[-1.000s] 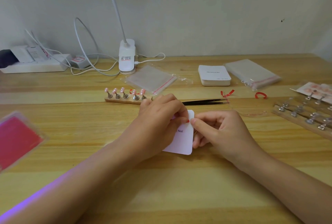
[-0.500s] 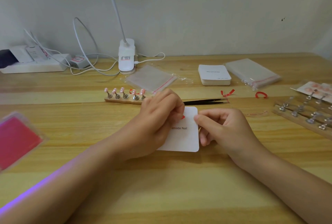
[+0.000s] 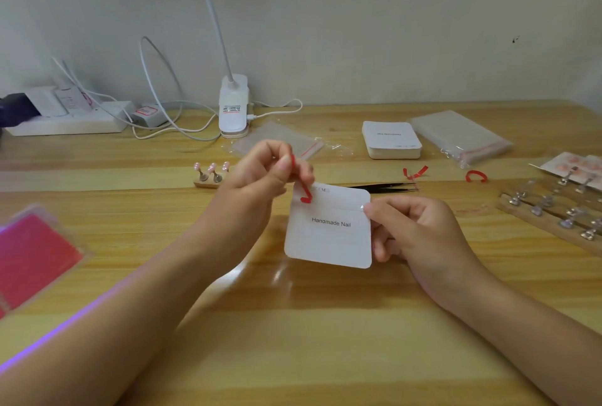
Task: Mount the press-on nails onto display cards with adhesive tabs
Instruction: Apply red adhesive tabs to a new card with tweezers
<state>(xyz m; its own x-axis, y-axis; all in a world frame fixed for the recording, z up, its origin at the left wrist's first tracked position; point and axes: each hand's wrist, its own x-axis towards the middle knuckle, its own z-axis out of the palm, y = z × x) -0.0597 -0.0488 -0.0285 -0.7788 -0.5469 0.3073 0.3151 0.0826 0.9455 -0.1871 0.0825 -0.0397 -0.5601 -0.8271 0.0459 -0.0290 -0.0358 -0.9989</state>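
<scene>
Item: white rounded-corner display card printed "Handmade Nail" (image 3: 329, 226), centre of frame, raised off the wooden table (image 3: 293, 324); clear adhesive strip runs across its upper part. Right hand (image 3: 420, 233) pinches the card's right edge. Left hand (image 3: 257, 177), upper left of the card, pinches a red backing strip (image 3: 301, 182) trailing down to the card's top left corner; peel direction probably up-left, away from the card

Bare tabletop (image 3: 293, 340) before tweezers (image 3: 384, 188)
</scene>
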